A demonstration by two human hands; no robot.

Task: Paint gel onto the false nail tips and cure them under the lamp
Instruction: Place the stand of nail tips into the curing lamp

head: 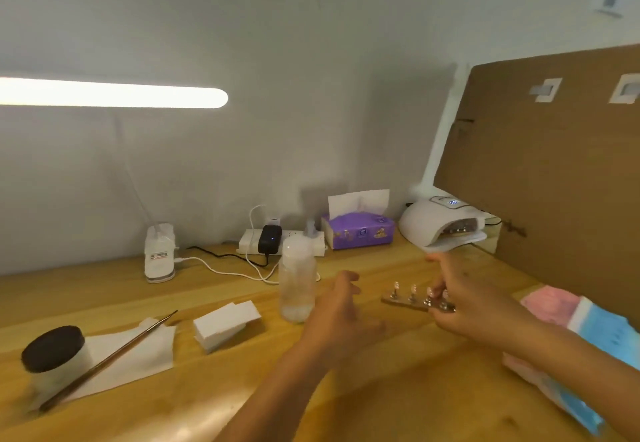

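Observation:
A small bar-shaped stand (pixel 403 300) carries several false nail tips (pixel 413 289) on short posts. My right hand (pixel 460 299) grips the stand's right end and holds it just above the wooden table. My left hand (pixel 341 306) hovers to the left of the stand with its fingers loosely spread, holding nothing. The white curing lamp (pixel 433 222) stands at the back right, its opening facing me. A long thin brush (pixel 110 358) lies on white paper at the left, beside a jar with a black lid (pixel 52 350).
A clear plastic bottle (pixel 297 279) stands just left of my left hand. White foam blocks (pixel 225 324), a purple tissue box (pixel 358 232), a power strip with cables (pixel 277 242) and a desk lamp base (pixel 159 256) are on the table. A cardboard panel (pixel 554 164) walls the right; pink and blue cloth (pixel 588 331) lies there.

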